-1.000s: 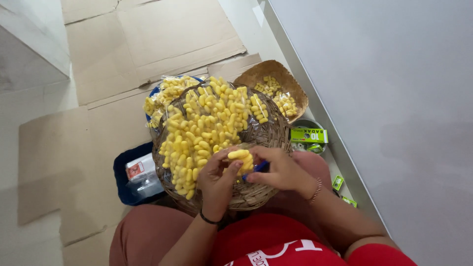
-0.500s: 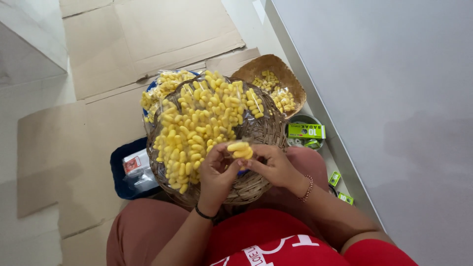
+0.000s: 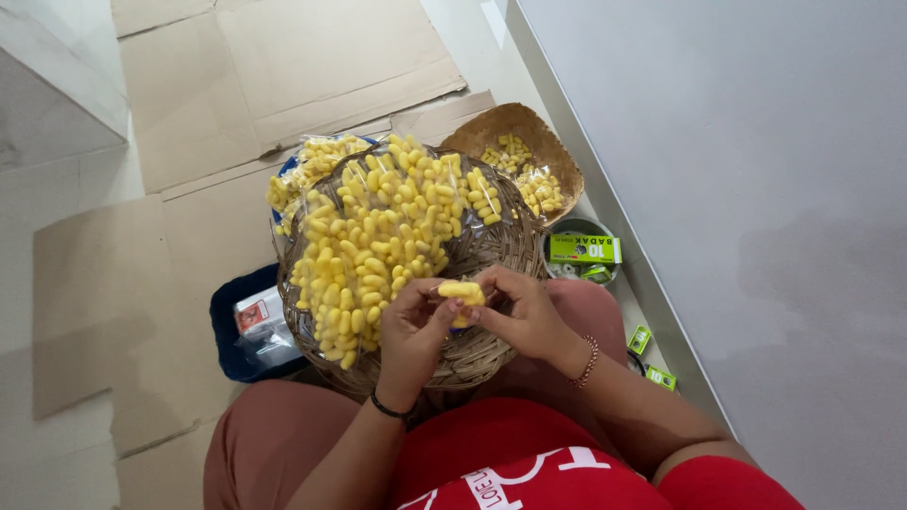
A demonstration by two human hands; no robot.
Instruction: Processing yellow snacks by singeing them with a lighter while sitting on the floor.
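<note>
Over your lap, both hands meet at the near rim of the big woven basket (image 3: 491,250). Your left hand (image 3: 416,326) and right hand (image 3: 524,312) both pinch one yellow cocoon (image 3: 461,293) between fingertips, fingers closed on it from either side, held just above the basket's bare wicker. Whether a small tool sits in your right hand, you cannot tell; a dark bit shows under the cocoon but is too small to read. Ahead of your hands lies the main heap of yellow cocoons (image 3: 378,236), filling most of the basket, so by the look of it the bulk is not yet handled. Beyond, a smaller shallow basket (image 3: 557,156) holds only a thin scatter of cocoons, which suggests few are finished. A clear bag of more cocoons (image 3: 307,170) sits at the far left edge of the big basket. Green boxes (image 3: 584,248) rest in a round tin just right of the basket. Flattened cardboard (image 3: 283,57) covers the floor. Judgement: early to middle stage, one piece at a time.
</note>
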